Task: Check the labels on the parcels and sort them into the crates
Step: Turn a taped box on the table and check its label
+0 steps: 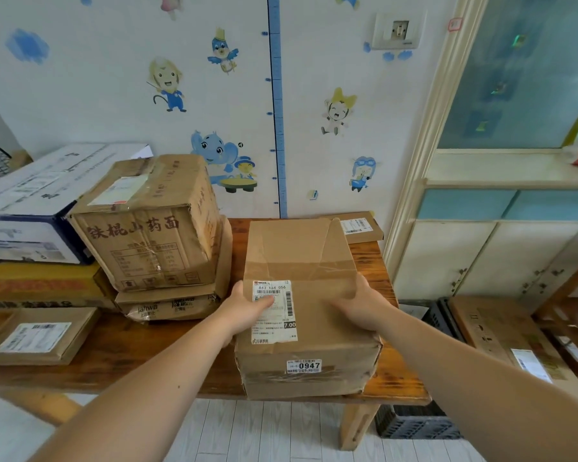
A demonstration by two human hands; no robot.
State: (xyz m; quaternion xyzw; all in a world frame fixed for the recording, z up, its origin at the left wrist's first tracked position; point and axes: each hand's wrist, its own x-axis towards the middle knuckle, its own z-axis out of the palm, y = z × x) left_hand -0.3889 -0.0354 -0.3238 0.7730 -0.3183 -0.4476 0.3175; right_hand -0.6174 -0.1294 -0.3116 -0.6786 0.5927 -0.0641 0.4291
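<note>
Left hand (244,311): the thumb lies across the top of the cardboard parcel (301,251), covering part of its shipping label (279,328). The fingers go down the left side out of sight, so it grips.
Right hand (361,306): draped over the top right edge, fingers curled onto the cardboard, gripping.
Parcel's place: on the wooden worktop (131,348), toward its right end and right at the near edge, between both hands.
Number sticker (304,365): on the near face, reading 0947.
Handling: corrugated board, stiff at edges and corners but creased and dented across the taped top. Probably of moderate weight, judging by its bulk and the two-hand hold. The tape is likely slick.
Where to hold: best low on two opposite sides or under the bottom corners. Keep off the dented top centre and off the label, so it stays readable.
Parcels on the worktop: at least seven.
- the held one
- a printed carton (147,228)
- a flat Jahwa box (167,306) under the printed carton
- a white-and-blue box (30,208)
- a yellow box (37,281) beneath the white-and-blue box
- a flat parcel (37,336) at front left
- a thin parcel (359,226) behind the held one
Parcels off the worktop: one, a labelled carton (508,335) low on the right.
Crates: two partly seen, a black crate (414,425) on the floor by the worktop leg and a second crate (442,316) beside the labelled carton.
</note>
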